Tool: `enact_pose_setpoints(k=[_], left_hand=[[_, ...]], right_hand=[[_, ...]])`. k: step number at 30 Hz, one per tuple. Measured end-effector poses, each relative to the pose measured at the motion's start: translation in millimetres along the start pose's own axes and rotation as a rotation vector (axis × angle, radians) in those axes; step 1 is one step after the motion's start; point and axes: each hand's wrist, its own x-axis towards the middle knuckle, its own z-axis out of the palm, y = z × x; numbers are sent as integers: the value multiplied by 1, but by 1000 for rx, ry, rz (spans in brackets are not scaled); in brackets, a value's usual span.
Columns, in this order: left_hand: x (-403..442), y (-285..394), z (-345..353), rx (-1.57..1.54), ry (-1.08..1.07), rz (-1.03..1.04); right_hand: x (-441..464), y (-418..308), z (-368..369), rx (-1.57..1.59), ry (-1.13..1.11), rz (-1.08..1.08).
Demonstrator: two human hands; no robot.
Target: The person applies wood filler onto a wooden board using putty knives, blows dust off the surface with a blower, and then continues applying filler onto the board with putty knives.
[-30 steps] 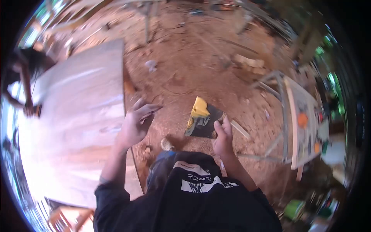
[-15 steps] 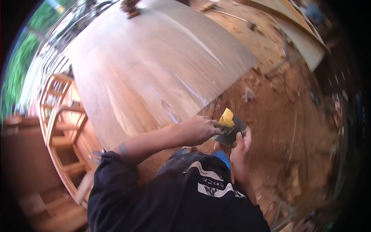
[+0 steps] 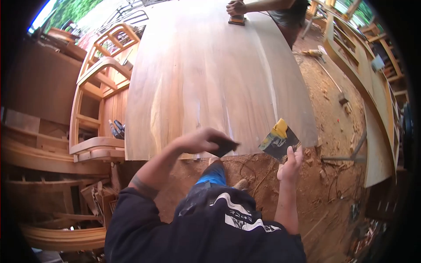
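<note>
A thin dark blade (image 3: 224, 147), flat and angular, is held tilted near the lower middle of the frame. Right of centre, well apart from it, a flat dark plate (image 3: 276, 151) is held slanted, thick yellow paste (image 3: 280, 126) heaped toward its upper corner and smeared down its left side.

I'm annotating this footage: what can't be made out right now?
Head view:
Dark blade: gripped part hidden by the left hand.
Dark plate: underside turned away.
Co-worker: head cut off by top edge.
Shirt print: lettering too small and blurred.
Wooden panel: far end cut off by top edge.
</note>
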Motion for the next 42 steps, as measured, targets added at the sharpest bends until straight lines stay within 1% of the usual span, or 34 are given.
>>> enact_pose_setpoints(k=[1,2,3,4,6,8,9,10,12,15,16,17,18,19,21,22,23,24,25,26,29,31,32,34,36,37,38,39,40,41,42], left_hand=[[-8,-15,-19,-278,100,47],[-18,-17,-28,-416,257,9],[-18,-26,-41,-576,426,46],[-22,-31,-54,-797,499,50],[-23,-47,-84,-944,573,58],[-12,-64,-113,-1044,593,87],[-7,-70,-122,-1072,590,107],[6,-85,-136,-1078,652,126],[30,-93,-181,-1058,662,114],[77,-128,-285,-801,750,61],[88,-131,-320,-455,737,28],[110,-128,-353,-115,864,11],[131,-129,-391,312,903,-31],[152,-155,-430,654,903,-89],[192,-173,-502,980,836,-180],[211,-179,-536,1035,784,-262],[225,-171,-556,1067,782,-335],[237,-176,-579,1153,811,-260],[248,-186,-590,1087,807,-299],[255,-181,-588,1020,802,-336],[250,-198,-555,1041,881,-265],[221,-193,-518,1013,774,-263],[206,-185,-501,1058,735,-237],[188,-158,-510,967,441,-233],[201,-159,-548,881,582,-229],[216,-140,-567,970,627,-288],[233,-156,-601,985,705,-176],[249,-163,-630,1061,683,-212],[262,-172,-654,1003,634,-276],[268,-170,-664,972,593,-340],[274,-165,-666,1003,544,-382]], right_hand=[[13,4,1,15,-52,36],[21,13,-1,39,-104,70],[33,21,4,57,-116,104],[44,31,10,71,-125,139],[71,52,27,82,-171,183],[103,73,50,95,-225,211],[111,80,57,116,-237,242],[127,88,72,117,-224,258],[156,103,96,96,-209,304],[213,142,114,-4,-246,311],[217,152,110,-34,-256,306],[227,160,109,-63,-252,297],[235,165,109,-89,-248,287],[237,165,111,-121,-240,298],[244,176,110,-178,-211,274],[247,187,96,-208,-188,288],[247,182,104,-221,-180,275],[250,184,107,-239,-209,248],[249,182,112,-226,-182,255],[246,181,116,-214,-152,261],[245,182,118,-331,-84,237],[248,189,114,-352,-100,178],[247,192,114,-356,-97,143],[247,190,115,-313,-122,174],[247,188,112,-300,-118,198],[245,189,110,-301,-98,199],[245,190,111,-307,-83,199],[246,189,115,-306,-103,216],[247,184,118,-311,-125,235],[250,180,119,-321,-150,259],[252,179,121,-332,-138,238]])
